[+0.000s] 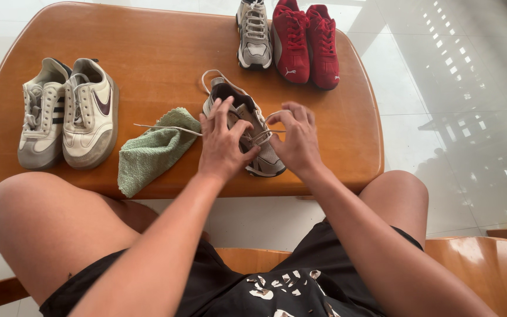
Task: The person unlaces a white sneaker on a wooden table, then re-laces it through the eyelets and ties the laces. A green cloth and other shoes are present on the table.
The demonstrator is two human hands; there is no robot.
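Observation:
A grey and tan sneaker (pixel 233 97) lies on the wooden table (pixel 159 53), toe toward me, with its white lace (pixel 165 127) loose. My left hand (pixel 223 141) rests over the middle of the shoe and pinches the lace near the eyelets. My right hand (pixel 296 138) is at the shoe's right side, fingers closed on another stretch of the same lace. One lace end trails left across a green cloth (pixel 151 151). The shoe's tongue and toe are partly hidden by my hands.
Two cream sneakers (pixel 68 111) stand side by side at the table's left. At the far edge sit a grey sneaker (pixel 254 35) and a pair of red sneakers (pixel 306 41). My bare knees flank the table's near edge; white tiled floor (pixel 453 117) lies to the right.

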